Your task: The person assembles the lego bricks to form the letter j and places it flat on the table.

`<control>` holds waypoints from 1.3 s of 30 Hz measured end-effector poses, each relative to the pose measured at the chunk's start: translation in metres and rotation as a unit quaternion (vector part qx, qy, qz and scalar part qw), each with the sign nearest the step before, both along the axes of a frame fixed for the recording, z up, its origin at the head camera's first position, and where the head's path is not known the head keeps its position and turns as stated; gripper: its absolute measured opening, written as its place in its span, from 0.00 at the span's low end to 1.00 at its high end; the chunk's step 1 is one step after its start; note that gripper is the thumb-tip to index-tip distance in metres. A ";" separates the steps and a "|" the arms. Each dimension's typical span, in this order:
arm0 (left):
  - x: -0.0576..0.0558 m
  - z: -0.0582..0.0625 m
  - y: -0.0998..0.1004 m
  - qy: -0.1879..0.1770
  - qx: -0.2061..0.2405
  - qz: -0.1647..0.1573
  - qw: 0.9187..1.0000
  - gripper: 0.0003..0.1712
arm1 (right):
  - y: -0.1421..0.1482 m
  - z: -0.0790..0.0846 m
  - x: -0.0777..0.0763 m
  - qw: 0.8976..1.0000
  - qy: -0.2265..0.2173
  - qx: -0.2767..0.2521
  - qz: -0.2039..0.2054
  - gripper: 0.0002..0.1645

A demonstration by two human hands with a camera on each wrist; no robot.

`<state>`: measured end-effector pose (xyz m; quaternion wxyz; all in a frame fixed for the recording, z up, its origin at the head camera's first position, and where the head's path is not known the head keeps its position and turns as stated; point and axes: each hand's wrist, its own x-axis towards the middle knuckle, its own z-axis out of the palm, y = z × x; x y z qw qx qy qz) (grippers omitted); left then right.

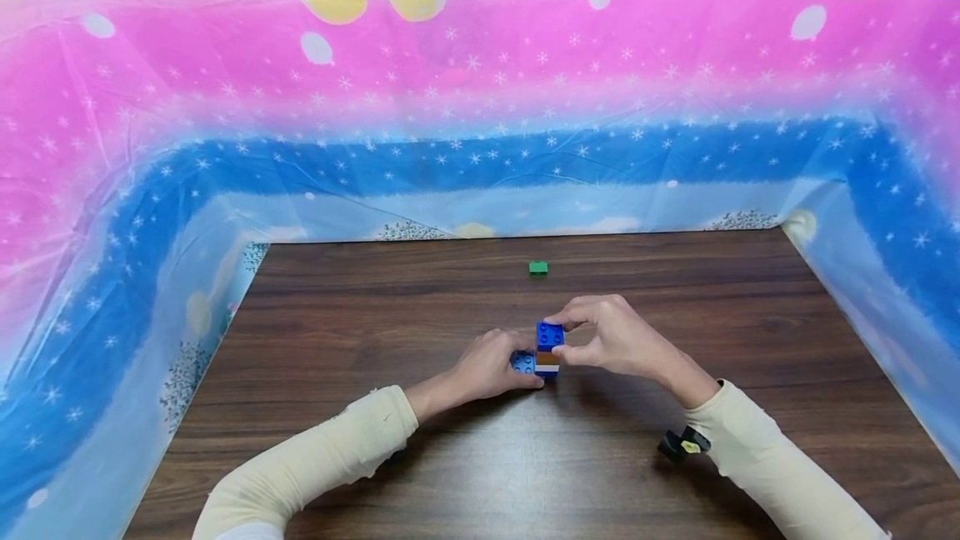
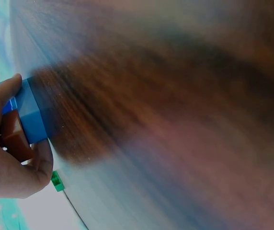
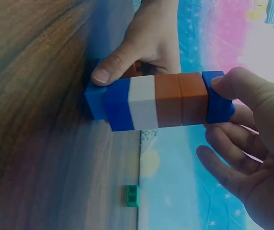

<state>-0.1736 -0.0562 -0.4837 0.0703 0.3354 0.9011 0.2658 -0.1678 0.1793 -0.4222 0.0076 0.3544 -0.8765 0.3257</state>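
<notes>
In the right wrist view, a stack of toy building bricks runs from a light blue brick [image 3: 95, 100] at the table through a dark blue brick [image 3: 119, 105], a white brick [image 3: 143, 103] and two orange bricks [image 3: 180, 99] to a blue top brick [image 3: 218, 98]. My right hand [image 1: 618, 340] pinches that top brick between thumb and fingers. Low on the stack, my left hand [image 1: 487, 365] grips the light blue brick, thumb on the near side and fingers behind. A brown-orange brick [image 2: 16, 136] shows inside the left hand's grasp.
A small green brick [image 1: 537, 268] lies near the back of the wooden table [image 1: 375, 298]. Close by the right sleeve sits a black piece [image 1: 671, 446] with a yellow marking. A patterned cloth [image 1: 480, 157] rises behind the table and along its sides.
</notes>
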 end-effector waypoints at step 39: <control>-0.001 -0.001 0.000 0.001 -0.005 0.005 1.000 0.24 | 0.003 -0.010 0.005 0.999 -0.026 -0.001 -0.031 0.28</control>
